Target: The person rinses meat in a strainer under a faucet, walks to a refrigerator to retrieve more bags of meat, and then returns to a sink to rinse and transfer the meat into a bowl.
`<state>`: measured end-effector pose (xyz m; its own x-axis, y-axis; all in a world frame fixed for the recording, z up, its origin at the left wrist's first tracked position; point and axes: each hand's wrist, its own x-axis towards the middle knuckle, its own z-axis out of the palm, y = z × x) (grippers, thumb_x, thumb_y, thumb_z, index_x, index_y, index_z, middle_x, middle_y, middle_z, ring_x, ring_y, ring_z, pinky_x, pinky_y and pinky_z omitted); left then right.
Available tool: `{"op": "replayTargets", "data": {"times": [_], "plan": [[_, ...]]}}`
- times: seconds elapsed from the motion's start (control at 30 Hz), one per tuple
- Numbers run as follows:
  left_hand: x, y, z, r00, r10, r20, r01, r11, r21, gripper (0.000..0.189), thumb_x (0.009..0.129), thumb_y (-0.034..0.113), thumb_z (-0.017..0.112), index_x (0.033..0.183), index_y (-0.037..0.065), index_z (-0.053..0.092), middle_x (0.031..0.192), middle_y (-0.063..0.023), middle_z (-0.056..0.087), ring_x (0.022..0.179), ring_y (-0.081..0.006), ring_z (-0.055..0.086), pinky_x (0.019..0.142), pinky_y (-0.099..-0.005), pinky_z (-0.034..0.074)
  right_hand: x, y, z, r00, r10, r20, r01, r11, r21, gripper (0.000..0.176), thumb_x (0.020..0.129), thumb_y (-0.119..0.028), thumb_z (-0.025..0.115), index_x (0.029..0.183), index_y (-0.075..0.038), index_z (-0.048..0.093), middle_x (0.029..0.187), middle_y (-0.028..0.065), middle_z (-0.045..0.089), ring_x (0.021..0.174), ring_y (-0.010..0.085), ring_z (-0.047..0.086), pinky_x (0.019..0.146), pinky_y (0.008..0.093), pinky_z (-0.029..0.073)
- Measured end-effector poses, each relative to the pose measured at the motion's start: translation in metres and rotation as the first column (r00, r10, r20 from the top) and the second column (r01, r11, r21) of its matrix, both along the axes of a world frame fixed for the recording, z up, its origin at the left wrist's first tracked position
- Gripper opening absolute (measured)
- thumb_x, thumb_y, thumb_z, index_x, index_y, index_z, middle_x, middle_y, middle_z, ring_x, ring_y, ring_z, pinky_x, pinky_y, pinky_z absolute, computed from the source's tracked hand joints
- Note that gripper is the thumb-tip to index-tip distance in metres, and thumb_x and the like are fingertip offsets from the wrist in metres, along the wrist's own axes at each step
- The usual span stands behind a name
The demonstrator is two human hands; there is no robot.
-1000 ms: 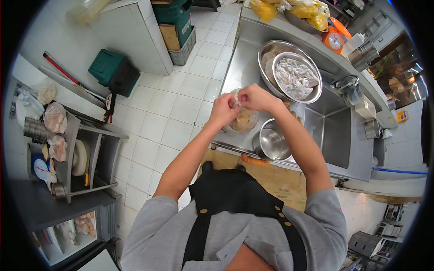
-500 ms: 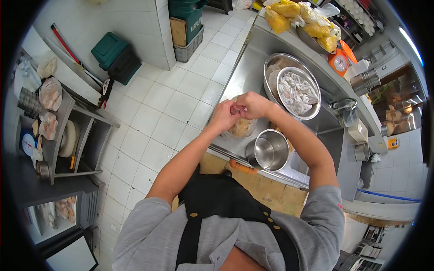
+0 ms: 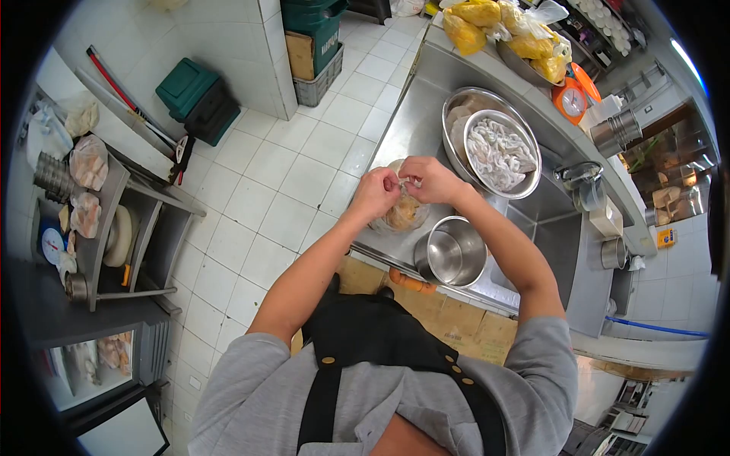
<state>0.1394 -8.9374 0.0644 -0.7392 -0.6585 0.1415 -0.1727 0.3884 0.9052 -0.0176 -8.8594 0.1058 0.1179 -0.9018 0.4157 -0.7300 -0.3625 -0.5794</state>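
Observation:
A clear plastic bag [image 3: 404, 216] with pale orange-brown food inside rests on the steel counter [image 3: 399, 254]. Both my hands are at its gathered top: my left hand [image 3: 378, 193] pinches it from the left, and my right hand [image 3: 430, 181] pinches it from the right. The fingertips are close together, with a bit of twisted plastic showing between them. Just right of the bag stands a steel pot [image 3: 452, 252], its visible inside holding nothing. Behind my right hand, a steel bowl [image 3: 469, 156] of whitish, stringy food sits partly in a larger metal bowl [image 3: 450, 144].
A sink basin [image 3: 559, 228] with a faucet [image 3: 576, 173] lies to the right. Bags of yellow food [image 3: 525, 38] and an orange scale [image 3: 569, 101] stand on the back ledge. At the left is a metal shelf [image 3: 114, 182]; a green bin [image 3: 188, 86] stands on the tiled floor.
My hands have drawn slightly apart at the bag's neck, so plastic now shows between the fingertips. The bag and bowls stay in place.

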Motion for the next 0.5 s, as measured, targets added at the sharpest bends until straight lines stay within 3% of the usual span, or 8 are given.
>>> {"op": "replayTargets", "data": {"times": [0.07,0.17,0.27,0.3,0.37,0.5], "plan": [[0.000,-0.001,0.002,1.000,0.000,0.007,0.000,1.000,0.017,0.011,0.070,0.009,0.064,0.076,0.001,0.060,0.067,-0.0079,0.058,0.058,-0.0156,0.054,0.056,-0.0292,0.046,-0.001,-0.003,0.001,0.982,0.080,-0.172,-0.064,0.993,0.096,0.010,0.064,0.000,0.058,0.074,-0.001,0.060,0.070,0.0123,0.056,0.059,0.0296,0.055,0.053,0.0341,0.045],[-0.001,-0.001,0.002,1.000,-0.006,0.028,0.005,1.000,0.011,0.010,0.070,0.010,0.064,0.076,0.002,0.061,0.064,-0.0069,0.057,0.057,-0.0153,0.053,0.056,-0.0284,0.045,-0.002,-0.005,0.000,0.940,0.099,-0.326,-0.067,0.992,0.109,0.010,0.064,0.000,0.058,0.073,-0.001,0.060,0.071,0.0124,0.058,0.060,0.0306,0.056,0.054,0.0345,0.046],[0.000,-0.001,0.009,0.999,0.001,0.039,-0.002,1.000,0.027,0.010,0.070,0.010,0.064,0.075,0.002,0.061,0.063,-0.0060,0.056,0.056,-0.0152,0.052,0.056,-0.0284,0.045,-0.009,-0.003,-0.010,0.965,0.035,-0.260,-0.012,0.996,0.089,0.008,0.064,0.000,0.058,0.072,-0.001,0.060,0.070,0.0119,0.058,0.060,0.0310,0.055,0.054,0.0347,0.047],[0.000,0.001,0.013,0.997,0.001,0.072,-0.006,0.998,0.062,0.010,0.069,0.009,0.063,0.074,0.001,0.060,0.067,-0.0089,0.058,0.060,-0.0189,0.055,0.058,-0.0304,0.046,-0.008,0.001,-0.013,0.965,0.035,-0.259,-0.012,0.996,0.088,0.008,0.064,0.000,0.058,0.072,-0.001,0.060,0.070,0.0119,0.058,0.060,0.0310,0.055,0.054,0.0347,0.047],[0.001,0.004,0.016,0.994,0.001,0.106,-0.012,0.995,0.097,0.010,0.068,0.007,0.063,0.072,0.000,0.058,0.070,-0.0119,0.059,0.064,-0.0226,0.058,0.061,-0.0323,0.047,-0.004,0.010,-0.019,0.965,-0.262,0.019,0.260,0.964,0.057,0.005,0.064,-0.002,0.058,0.069,0.000,0.058,0.067,0.0128,0.057,0.059,0.0315,0.055,0.053,0.0367,0.045],[-0.002,0.005,0.013,0.994,-0.025,0.108,0.017,0.997,0.070,0.011,0.067,0.009,0.063,0.071,0.000,0.058,0.070,-0.0117,0.059,0.064,-0.0228,0.058,0.062,-0.0316,0.047,0.002,0.016,-0.013,0.988,-0.154,0.002,0.154,0.988,-0.007,0.007,0.065,-0.004,0.059,0.071,-0.001,0.059,0.066,0.0131,0.057,0.059,0.0298,0.055,0.053,0.0364,0.045]]}}
